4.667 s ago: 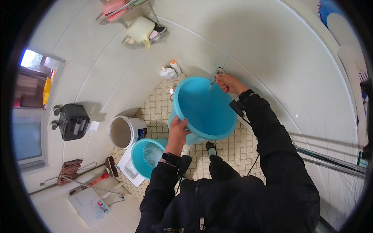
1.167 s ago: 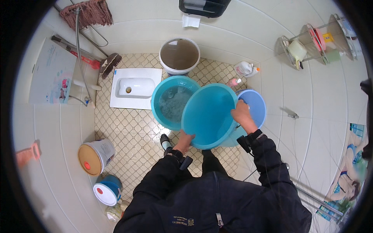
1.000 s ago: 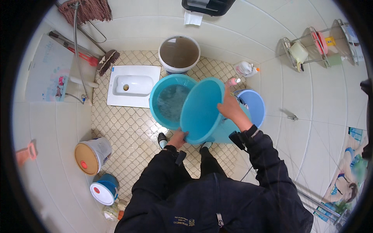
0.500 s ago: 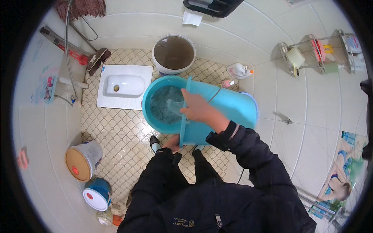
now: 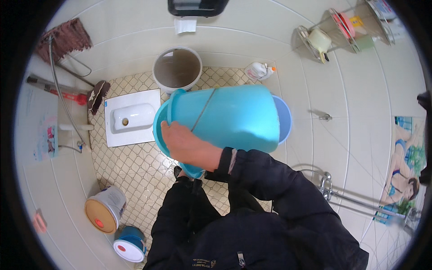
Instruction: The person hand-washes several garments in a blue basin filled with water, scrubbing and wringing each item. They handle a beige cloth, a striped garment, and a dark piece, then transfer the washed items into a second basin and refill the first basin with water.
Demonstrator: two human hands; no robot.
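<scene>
A large turquoise bucket (image 5: 238,117) lies tipped on its side, its mouth toward the left, over a round turquoise tub (image 5: 160,130). My right hand (image 5: 184,143) grips the bucket's rim from above, with its fingers bent over the edge. At the near end of that rim, my left hand (image 5: 182,173) supports the bucket; most of it is hidden beneath the rim and only a little skin shows. A thin wire handle (image 5: 204,109) runs across the bucket's side. The tipped bucket covers most of the tub's inside.
A white bucket of murky water (image 5: 177,69) stands beyond the tub. To the left is a squat toilet (image 5: 132,118). A blue basin (image 5: 283,119) shows behind the bucket's base. Lidded buckets (image 5: 104,210) stand at the lower left. White bottles (image 5: 259,70) sit near the far wall.
The turquoise bucket has tipped further and shifted left over the tub. My hands moved left with its rim. The water seen pouring before is now covered.
</scene>
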